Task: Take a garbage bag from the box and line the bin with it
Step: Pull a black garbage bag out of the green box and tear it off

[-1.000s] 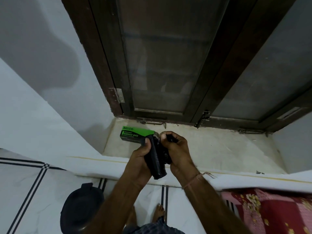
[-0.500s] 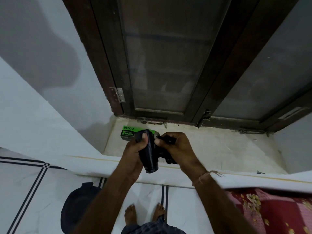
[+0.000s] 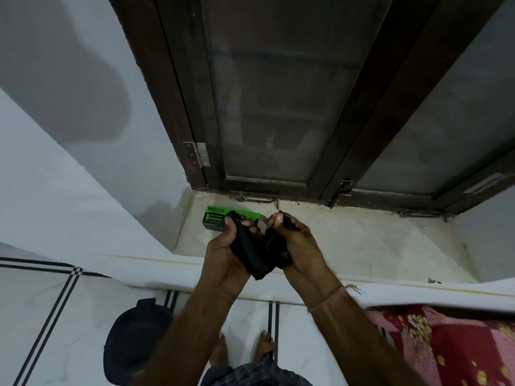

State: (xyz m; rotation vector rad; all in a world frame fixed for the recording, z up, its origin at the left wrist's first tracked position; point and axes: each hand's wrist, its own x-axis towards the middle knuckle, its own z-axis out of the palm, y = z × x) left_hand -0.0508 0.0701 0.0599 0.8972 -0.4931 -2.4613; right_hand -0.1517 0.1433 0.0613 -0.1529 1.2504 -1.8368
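Note:
A green and black garbage bag box (image 3: 217,220) lies on the stone window sill (image 3: 362,240), just behind my hands. A black roll of garbage bags (image 3: 255,259) is held over the sill's front edge. My left hand (image 3: 225,254) grips its left part. My right hand (image 3: 298,246) pinches the crumpled loose end on the right. The dark round bin (image 3: 133,341) stands on the floor at lower left, below my left forearm.
A dark wooden window frame (image 3: 348,129) with frosted panes rises behind the sill. A metal stay hook (image 3: 259,200) lies at its base. A red floral bedspread (image 3: 451,346) fills the lower right. My bare feet stand on white tiles with black lines.
Both hands have shifted slightly right and apart, and the black roll has opened into a wider, crumpled shape between them. The box has not moved.

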